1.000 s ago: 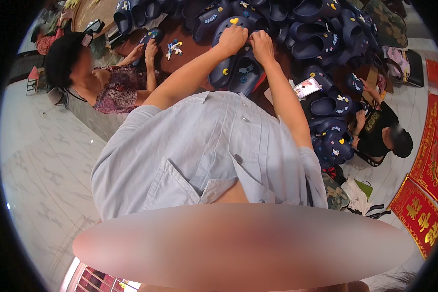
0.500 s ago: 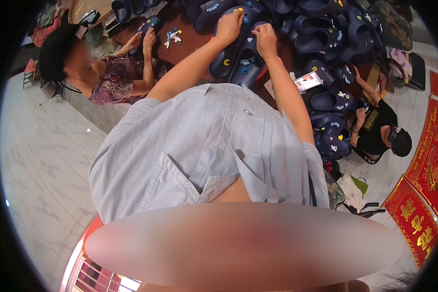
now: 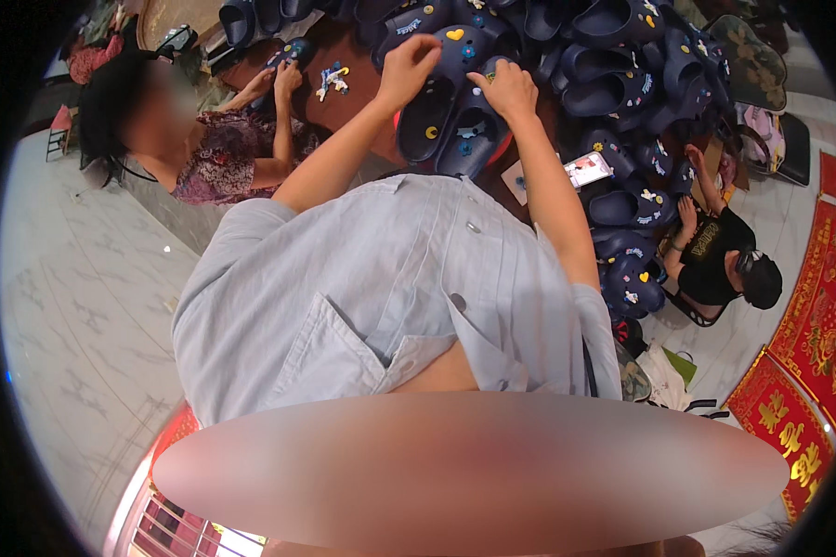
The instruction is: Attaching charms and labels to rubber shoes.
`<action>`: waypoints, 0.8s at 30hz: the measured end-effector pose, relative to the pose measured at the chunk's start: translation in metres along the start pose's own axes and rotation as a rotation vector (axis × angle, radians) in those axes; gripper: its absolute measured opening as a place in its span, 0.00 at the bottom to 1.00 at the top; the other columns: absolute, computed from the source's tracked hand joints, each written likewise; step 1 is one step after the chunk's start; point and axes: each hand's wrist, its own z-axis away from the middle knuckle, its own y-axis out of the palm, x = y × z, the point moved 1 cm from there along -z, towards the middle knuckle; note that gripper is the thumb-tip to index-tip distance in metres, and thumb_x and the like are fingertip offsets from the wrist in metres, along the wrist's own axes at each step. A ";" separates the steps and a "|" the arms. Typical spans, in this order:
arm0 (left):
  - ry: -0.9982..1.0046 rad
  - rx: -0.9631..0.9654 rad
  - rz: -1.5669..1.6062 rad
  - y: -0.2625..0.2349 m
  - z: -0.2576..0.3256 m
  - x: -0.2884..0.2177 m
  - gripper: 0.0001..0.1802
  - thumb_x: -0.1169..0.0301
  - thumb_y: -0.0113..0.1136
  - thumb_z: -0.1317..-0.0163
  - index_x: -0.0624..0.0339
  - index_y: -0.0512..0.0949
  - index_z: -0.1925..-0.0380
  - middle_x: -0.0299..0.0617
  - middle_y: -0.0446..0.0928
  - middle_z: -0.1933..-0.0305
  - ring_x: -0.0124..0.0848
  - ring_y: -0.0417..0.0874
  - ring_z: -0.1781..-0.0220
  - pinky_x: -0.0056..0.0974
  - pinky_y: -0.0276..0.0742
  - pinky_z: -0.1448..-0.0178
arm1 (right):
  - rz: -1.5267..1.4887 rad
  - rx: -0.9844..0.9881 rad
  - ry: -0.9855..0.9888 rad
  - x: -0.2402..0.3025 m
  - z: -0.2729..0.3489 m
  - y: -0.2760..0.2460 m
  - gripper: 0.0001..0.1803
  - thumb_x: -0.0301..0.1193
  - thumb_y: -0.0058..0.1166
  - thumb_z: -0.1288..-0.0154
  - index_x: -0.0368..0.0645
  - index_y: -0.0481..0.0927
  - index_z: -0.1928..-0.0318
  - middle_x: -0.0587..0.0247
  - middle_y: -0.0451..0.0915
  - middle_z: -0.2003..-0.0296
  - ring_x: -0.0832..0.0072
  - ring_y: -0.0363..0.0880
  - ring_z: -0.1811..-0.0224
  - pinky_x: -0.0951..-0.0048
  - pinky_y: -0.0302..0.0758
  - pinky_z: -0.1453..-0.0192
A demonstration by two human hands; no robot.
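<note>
Nearest, lower frame: person's pale blue shirt [image 3: 390, 288], both forearms running up to the top centre. Left hand [image 3: 411, 67] sits on a dark navy clog [image 3: 441, 102] with a yellow heart charm [image 3: 454, 34] near its toe; fingers curled together, pinching at the clog's upper, whether a charm is between them I cannot tell. Right hand [image 3: 503, 88] rests on the neighbouring navy clog [image 3: 474, 139], fingers bent down and close together on its strap end, a small green bit at the fingertips, too small to name. Step in hand, as I judge it: fitting or adjusting charms on this pair while both hands steady it. Next move would need a firm press straight into a hole with the other hand bracing the shoe. Both clogs lie at the near edge of the brown counter [image 3: 344, 97], top centre. Room is tight: big heap of navy clogs [image 3: 641, 65] crowds right and behind, a small card [image 3: 587, 170] lies just right of the right forearm. Upper left, a co-worker [image 3: 204, 148] handles another clog, loose charms [image 3: 330, 81] between them. Right edge, another seated person in black [image 3: 715, 251]. Free space only left on the counter.
</note>
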 end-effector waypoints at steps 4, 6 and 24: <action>0.347 0.257 -0.334 -0.018 0.050 -0.008 0.09 0.75 0.63 0.43 0.61 0.81 0.60 0.45 0.81 0.60 0.41 0.83 0.60 0.40 0.79 0.57 | 0.046 -0.004 -0.010 -0.005 -0.010 0.009 0.28 0.55 0.57 0.39 0.40 0.80 0.56 0.44 0.82 0.57 0.47 0.80 0.52 0.50 0.78 0.50; 0.423 0.409 -0.539 -0.019 0.072 0.004 0.14 0.72 0.65 0.43 0.58 0.79 0.57 0.45 0.79 0.57 0.45 0.81 0.54 0.45 0.79 0.52 | 0.118 -0.027 -0.057 -0.008 -0.012 0.015 0.24 0.51 0.55 0.36 0.40 0.79 0.58 0.44 0.83 0.62 0.47 0.82 0.57 0.51 0.79 0.54; 0.267 0.460 -0.821 -0.010 0.082 -0.007 0.19 0.56 0.62 0.37 0.57 0.80 0.54 0.52 0.77 0.50 0.52 0.81 0.52 0.49 0.79 0.52 | -0.603 -0.160 -0.262 -0.007 0.059 -0.020 0.13 0.37 0.56 0.34 0.41 0.76 0.70 0.53 0.77 0.75 0.56 0.77 0.70 0.60 0.70 0.66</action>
